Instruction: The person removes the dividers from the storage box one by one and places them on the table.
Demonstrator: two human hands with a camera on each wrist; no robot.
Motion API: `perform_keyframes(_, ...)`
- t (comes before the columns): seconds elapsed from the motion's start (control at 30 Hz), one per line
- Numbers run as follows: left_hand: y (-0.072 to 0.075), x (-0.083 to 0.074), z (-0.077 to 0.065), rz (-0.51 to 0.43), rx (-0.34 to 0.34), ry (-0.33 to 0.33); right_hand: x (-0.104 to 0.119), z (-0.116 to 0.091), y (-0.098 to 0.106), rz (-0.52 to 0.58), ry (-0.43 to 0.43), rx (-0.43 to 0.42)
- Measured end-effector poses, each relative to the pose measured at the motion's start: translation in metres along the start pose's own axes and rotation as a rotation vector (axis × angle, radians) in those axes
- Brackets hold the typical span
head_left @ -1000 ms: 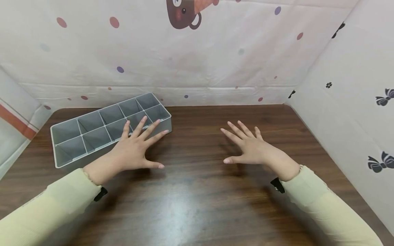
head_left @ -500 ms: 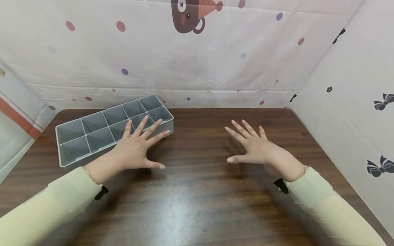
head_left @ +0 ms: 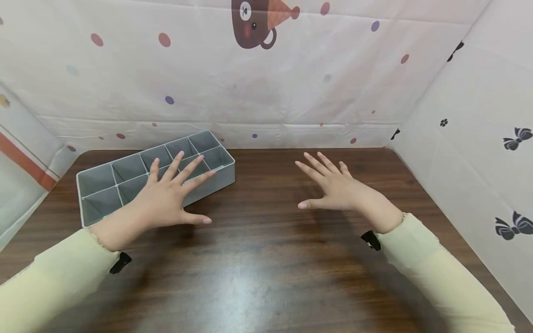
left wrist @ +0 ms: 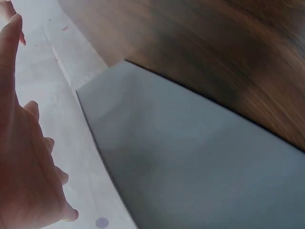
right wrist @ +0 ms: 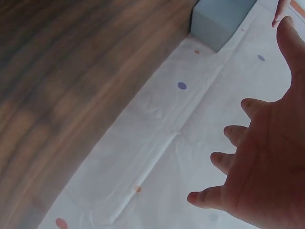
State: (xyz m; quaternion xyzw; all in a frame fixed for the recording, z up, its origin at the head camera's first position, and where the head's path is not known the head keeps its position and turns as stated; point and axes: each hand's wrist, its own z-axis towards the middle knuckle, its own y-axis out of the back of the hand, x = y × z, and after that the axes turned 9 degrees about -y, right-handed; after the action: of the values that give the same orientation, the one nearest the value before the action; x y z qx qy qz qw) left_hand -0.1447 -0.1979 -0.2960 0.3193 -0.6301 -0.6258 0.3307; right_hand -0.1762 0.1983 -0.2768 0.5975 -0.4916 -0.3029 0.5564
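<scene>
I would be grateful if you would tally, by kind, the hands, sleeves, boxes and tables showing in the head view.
Hands: 2 (left hand, right hand)
Sleeves: 2 (left sleeve, right sleeve)
Boxes: 1 (grey divided box)
Tables: 1 (brown table)
Total: 6

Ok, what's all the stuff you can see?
table: 1, dark brown, lower middle
divided box: 1, grey, back left of the table
back cloth: 1, white, behind the table
bear print: 1, brown, back cloth's top
dots: many, mostly red or purple, back cloth
right cloth: 1, white, beside the table
bow prints: several, black, right cloth
flower print: 1, black, right cloth
left cloth: 1, whitish, left edge
stripe: 1, orange, left cloth
sleeves: 2, pale yellow-green, bottom corners
small pieces: 2, black, at the sleeve ends
left hand: 1, bare, in front of the divided box
right hand: 1, bare, over the table
</scene>
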Motion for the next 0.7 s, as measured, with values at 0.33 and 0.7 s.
perform_keyframes(0.33, 0.011, 0.016, -0.022, 0.013, -0.029, 0.067, 0.013, 0.020, 0.010, -0.002, 0.042, 0.002)
perform_keyframes(0.7, 0.020, 0.040, -0.042, 0.008, -0.027, 0.144, 0.030, 0.038, 0.021, 0.001, 0.059, 0.006)
